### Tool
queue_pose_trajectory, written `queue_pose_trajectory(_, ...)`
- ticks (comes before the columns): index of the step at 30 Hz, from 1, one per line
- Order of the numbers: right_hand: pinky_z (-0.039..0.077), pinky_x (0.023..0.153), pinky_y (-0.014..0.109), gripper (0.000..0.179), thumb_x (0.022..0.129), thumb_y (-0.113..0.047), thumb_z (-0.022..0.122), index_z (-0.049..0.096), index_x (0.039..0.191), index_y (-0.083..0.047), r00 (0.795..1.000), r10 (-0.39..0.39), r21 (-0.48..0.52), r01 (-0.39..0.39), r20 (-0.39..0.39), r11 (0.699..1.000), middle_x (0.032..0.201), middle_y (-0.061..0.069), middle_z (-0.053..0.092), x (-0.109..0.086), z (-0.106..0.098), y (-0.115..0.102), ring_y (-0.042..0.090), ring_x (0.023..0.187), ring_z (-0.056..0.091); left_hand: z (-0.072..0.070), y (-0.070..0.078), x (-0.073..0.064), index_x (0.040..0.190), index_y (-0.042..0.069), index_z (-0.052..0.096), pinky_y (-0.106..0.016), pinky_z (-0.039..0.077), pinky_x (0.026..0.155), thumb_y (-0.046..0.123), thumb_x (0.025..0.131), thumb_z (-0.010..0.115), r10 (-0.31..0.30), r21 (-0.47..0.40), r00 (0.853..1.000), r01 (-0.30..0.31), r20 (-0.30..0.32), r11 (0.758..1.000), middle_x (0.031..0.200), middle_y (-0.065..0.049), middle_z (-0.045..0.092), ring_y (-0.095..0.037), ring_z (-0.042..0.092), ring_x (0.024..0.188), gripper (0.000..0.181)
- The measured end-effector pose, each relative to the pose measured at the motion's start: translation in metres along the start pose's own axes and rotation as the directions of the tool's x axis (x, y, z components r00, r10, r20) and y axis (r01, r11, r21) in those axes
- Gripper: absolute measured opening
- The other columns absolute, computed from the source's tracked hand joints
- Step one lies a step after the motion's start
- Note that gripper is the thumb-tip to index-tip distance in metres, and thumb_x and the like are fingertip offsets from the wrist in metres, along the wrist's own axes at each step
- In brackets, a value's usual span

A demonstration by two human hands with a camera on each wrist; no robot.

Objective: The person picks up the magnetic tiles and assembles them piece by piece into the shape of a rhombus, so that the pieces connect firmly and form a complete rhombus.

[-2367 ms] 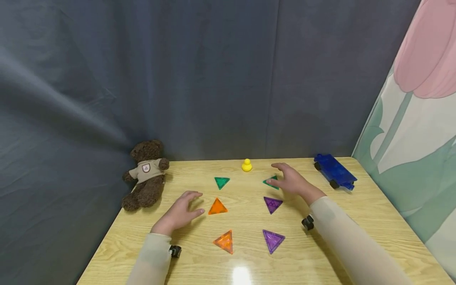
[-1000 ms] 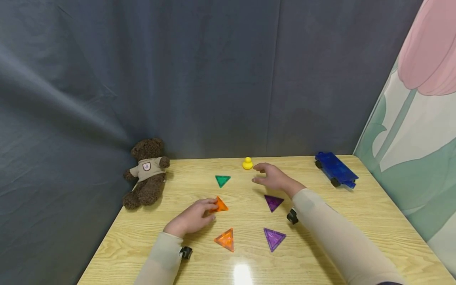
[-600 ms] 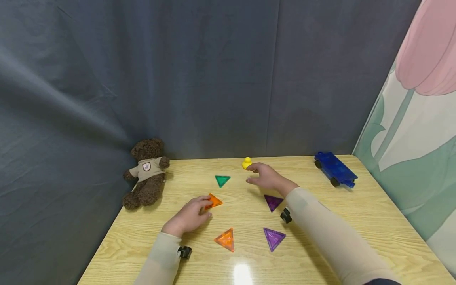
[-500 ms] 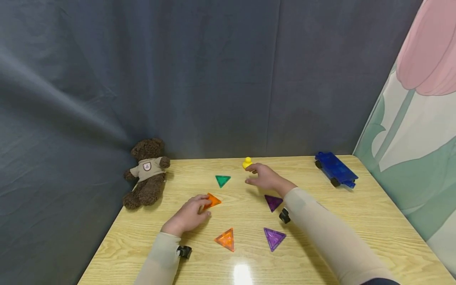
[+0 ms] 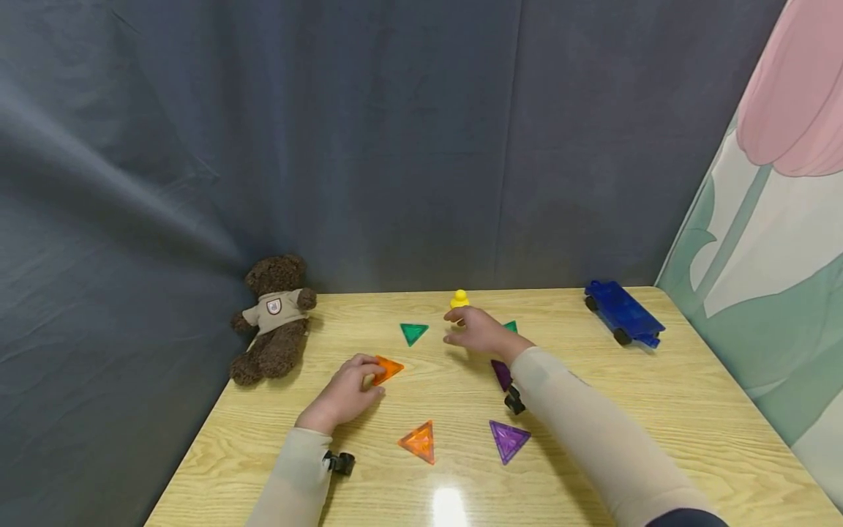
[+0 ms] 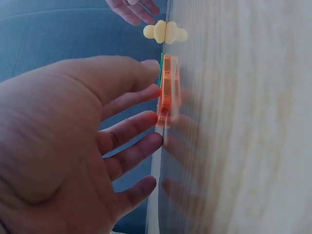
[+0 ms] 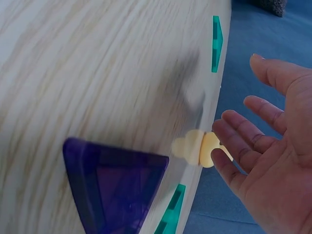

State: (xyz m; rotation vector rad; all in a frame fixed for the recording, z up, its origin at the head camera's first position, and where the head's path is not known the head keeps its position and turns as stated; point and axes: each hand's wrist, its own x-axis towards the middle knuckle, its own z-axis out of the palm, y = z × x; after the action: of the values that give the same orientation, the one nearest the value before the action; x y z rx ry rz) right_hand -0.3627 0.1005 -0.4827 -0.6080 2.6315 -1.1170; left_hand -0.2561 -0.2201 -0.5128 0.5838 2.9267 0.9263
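My left hand touches the left side of an orange triangular magnetic tile that lies flat on the table. In the left wrist view its relaxed fingers reach down to the edge of the orange tile. My right hand hovers above the table with loosely spread fingers and holds nothing. A yellow rubber duck stands just behind it, partly covered. To its left lies a green triangular tile. Another green tile and a dark purple tile are partly hidden by the right arm.
Nearer on the table lie a second orange tile and a light purple tile. A brown teddy bear sits at the left edge. A blue wheeled toy base stands at the back right, before a dark curtain.
My left hand has reached the upper orange tile and slid it a little left. My right hand has moved left from the right green tile to in front of the duck.
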Motion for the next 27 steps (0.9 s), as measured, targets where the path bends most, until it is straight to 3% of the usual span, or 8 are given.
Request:
queue_pose_trajectory(9, 0.049, 0.108, 0.049, 0.052, 0.1, -0.022, 0.074, 0.057, 0.146, -0.001, 1.0, -0.023, -0.02, 0.023, -0.003, 1.0, 0.145, 0.019, 0.058, 0.009, 0.009, 0.0, 0.035, 0.132, 0.057, -0.002, 0.001, -0.001, 0.134, 0.01, 0.071, -0.051, 0.049, 0.105, 0.015, 0.096, 0.079, -0.02, 0.021, 1.0, 0.021, -0.018, 1.0, 0.134, -0.005, 0.055, -0.031, 0.055, 0.124, 0.039)
queue_pose_trajectory(17, 0.049, 0.108, 0.048, 0.051, 0.099, -0.02, 0.076, 0.059, 0.143, 0.0, 0.999, -0.046, -0.034, 0.046, -0.013, 0.998, 0.142, 0.018, 0.061, 0.017, 0.017, -0.003, 0.034, 0.131, 0.058, -0.002, 0.0, -0.002, 0.14, 0.008, 0.067, -0.049, 0.048, 0.106, 0.014, 0.098, 0.077, -0.048, -0.008, 0.999, 0.048, 0.001, 0.999, 0.139, -0.006, 0.052, -0.03, 0.05, 0.131, 0.043)
queue_pose_trajectory(27, 0.048, 0.109, 0.047, 0.052, 0.099, -0.022, 0.076, 0.059, 0.144, -0.001, 1.0, -0.016, -0.049, 0.015, -0.018, 0.999, 0.142, 0.014, 0.061, 0.023, 0.023, -0.011, 0.032, 0.13, 0.058, -0.003, 0.0, -0.001, 0.138, 0.01, 0.068, -0.049, 0.048, 0.106, 0.017, 0.097, 0.078, -0.046, 0.03, 0.999, 0.046, -0.008, 0.998, 0.138, -0.005, 0.053, -0.03, 0.054, 0.128, 0.042)
